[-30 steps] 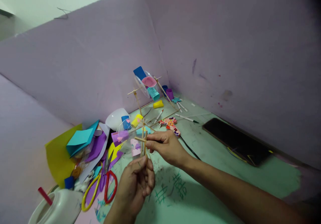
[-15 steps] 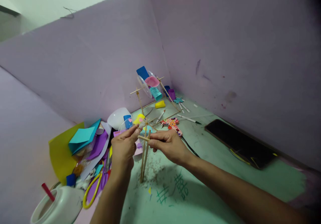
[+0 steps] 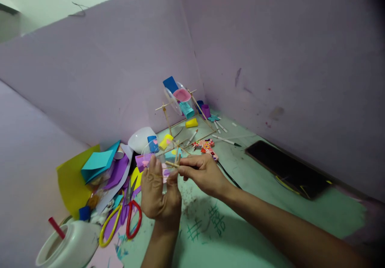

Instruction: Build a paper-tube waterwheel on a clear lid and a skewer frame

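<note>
My left hand (image 3: 159,194) and my right hand (image 3: 203,174) meet over the green tabletop (image 3: 258,208) on a small frame of thin wooden sticks (image 3: 175,160). The right fingers pinch the crossing sticks from the right. The left fingers wrap the upright sticks from below and hide their lower part. Just behind the hands lies a clear plastic piece with pink, blue and yellow paper bits (image 3: 153,150).
A stick-and-paper wheel model (image 3: 177,99) stands in the corner of the lilac partition. Coloured paper scraps (image 3: 102,168), red and yellow scissors (image 3: 120,222), a white jar (image 3: 67,248), pens (image 3: 225,141) and a black phone (image 3: 285,170) lie around.
My left hand dropped from the top of the sticks to grip them from below. The right hand stayed on the crossing.
</note>
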Action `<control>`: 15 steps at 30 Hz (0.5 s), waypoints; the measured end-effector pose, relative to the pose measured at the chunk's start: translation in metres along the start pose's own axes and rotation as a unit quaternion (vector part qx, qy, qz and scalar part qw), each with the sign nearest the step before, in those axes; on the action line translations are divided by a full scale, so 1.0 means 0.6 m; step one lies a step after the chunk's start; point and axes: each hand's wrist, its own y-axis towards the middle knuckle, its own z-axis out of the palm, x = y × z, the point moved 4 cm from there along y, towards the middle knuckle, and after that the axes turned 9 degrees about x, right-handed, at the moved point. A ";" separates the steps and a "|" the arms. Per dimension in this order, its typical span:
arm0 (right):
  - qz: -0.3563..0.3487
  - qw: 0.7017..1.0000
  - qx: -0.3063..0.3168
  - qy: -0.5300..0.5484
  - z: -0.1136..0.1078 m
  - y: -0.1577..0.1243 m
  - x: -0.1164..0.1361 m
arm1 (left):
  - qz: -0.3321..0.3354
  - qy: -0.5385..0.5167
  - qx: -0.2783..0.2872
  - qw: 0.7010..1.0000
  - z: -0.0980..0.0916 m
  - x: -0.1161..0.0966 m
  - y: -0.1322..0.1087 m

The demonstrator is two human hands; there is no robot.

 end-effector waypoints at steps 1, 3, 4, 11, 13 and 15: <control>-0.003 1.000 0.002 0.004 0.000 -0.001 0.002 | 0.100 0.034 0.013 0.994 -0.003 -0.008 0.009; -0.011 1.000 0.006 0.012 0.000 -0.002 0.004 | 0.233 0.074 0.047 0.968 -0.010 -0.019 0.033; -0.017 1.000 0.007 0.013 0.000 -0.002 0.004 | 0.267 0.086 0.073 0.957 -0.013 -0.023 0.047; -0.025 1.000 -0.009 -0.012 -0.005 -0.002 -0.007 | 0.326 0.081 0.289 0.897 -0.005 -0.065 0.119; -0.021 0.999 -0.013 -0.028 -0.006 -0.002 -0.008 | 0.272 0.080 0.357 0.890 0.009 -0.070 0.131; -0.017 0.999 -0.017 -0.032 -0.007 -0.001 -0.007 | 0.160 0.079 0.430 0.885 0.023 -0.060 0.142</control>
